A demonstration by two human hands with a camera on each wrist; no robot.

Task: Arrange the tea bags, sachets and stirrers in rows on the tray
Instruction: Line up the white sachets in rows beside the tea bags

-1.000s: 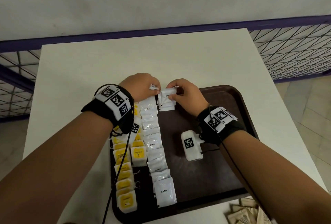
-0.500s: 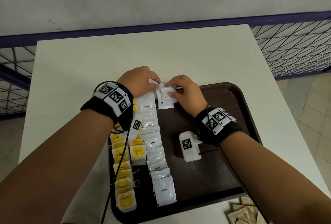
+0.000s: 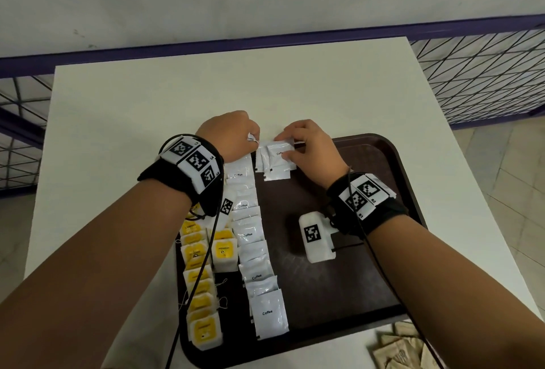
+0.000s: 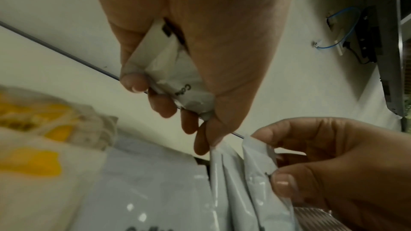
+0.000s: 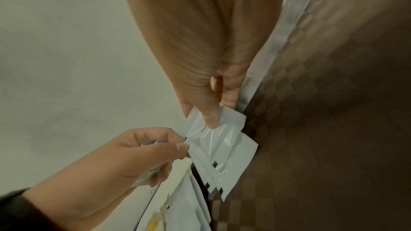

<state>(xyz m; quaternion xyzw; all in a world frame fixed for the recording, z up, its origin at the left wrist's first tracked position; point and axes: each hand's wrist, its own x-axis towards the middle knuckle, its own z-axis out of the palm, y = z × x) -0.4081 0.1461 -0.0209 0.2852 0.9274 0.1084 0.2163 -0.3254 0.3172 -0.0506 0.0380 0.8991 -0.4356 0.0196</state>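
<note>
glossy white sachets [image 3: 275,159], checkered tray [image 3: 380,168]

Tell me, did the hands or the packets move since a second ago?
Hardly. The right hand still pinches the small fan of white coffee sachets at the dark brown plastic tray's far edge, nudged slightly. The left hand still grips crumpled white sachets. The rows of yellow tea bags and white sachets stayed put.

The left hand [image 4: 200,41] clutches a crumpled coffee sachet [image 4: 177,76]; the right hand [image 4: 344,173] pinches fanned white sachets [image 4: 244,182].
</note>
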